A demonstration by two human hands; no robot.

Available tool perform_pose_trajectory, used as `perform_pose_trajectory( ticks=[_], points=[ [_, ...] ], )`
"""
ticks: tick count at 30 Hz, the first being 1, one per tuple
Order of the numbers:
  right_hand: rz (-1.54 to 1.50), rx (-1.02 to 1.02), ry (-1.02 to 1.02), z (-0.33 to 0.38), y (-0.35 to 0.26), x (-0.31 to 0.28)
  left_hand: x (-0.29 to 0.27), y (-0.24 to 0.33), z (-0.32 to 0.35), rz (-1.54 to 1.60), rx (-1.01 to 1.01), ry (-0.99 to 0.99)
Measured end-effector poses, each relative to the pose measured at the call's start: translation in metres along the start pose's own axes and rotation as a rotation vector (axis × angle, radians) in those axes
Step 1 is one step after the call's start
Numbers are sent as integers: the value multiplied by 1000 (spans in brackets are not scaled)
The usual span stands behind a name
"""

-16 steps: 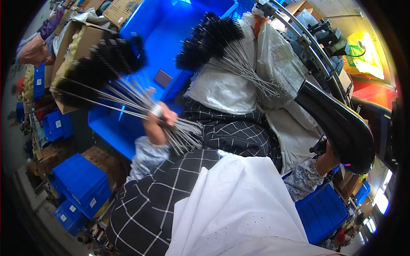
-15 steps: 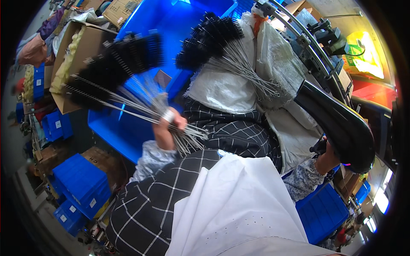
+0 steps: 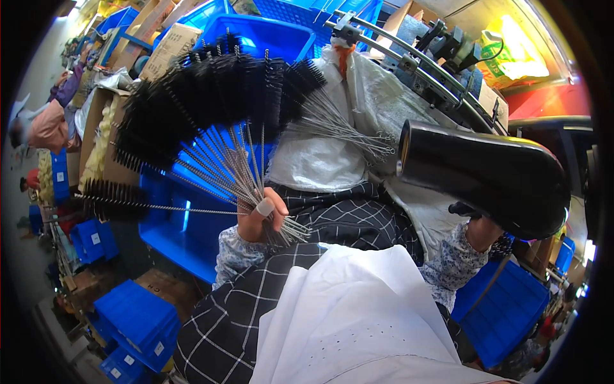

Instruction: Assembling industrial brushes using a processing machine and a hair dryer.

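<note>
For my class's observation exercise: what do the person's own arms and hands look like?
The left sleeve and right sleeve are pale with a small, dark, floral-looking print. The left hand is ungloved, with a pale band around one digit; the right hand is partly hidden.

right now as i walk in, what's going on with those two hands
A person's left hand grips a bunch of black wire brushes by the handles, with the bristle ends fanned out. The right hand holds a black hair dryer, its nozzle pointing to the person's left; whether it is running can't be told. A second bunch of brushes lies on a white sack, and a blue bin stands beyond the left hand.
</note>
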State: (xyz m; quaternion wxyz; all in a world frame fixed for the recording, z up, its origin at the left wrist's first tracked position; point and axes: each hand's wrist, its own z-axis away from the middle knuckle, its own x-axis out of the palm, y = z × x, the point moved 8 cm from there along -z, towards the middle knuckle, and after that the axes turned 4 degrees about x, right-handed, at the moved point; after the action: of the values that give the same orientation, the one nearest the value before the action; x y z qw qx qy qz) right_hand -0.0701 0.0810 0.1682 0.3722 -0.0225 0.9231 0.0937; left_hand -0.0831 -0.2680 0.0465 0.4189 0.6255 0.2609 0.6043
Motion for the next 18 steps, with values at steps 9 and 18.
perform_pose_trajectory(
  ticks=[9, 18],
  points=[
    [-535, 559, -17, 11, 39, 33, 14, -14, 2, 380, -57, -343],
    [-18, 339, -49, -12, 31, 30, 23, -2, 1, 328, 65, -454]
  ],
)
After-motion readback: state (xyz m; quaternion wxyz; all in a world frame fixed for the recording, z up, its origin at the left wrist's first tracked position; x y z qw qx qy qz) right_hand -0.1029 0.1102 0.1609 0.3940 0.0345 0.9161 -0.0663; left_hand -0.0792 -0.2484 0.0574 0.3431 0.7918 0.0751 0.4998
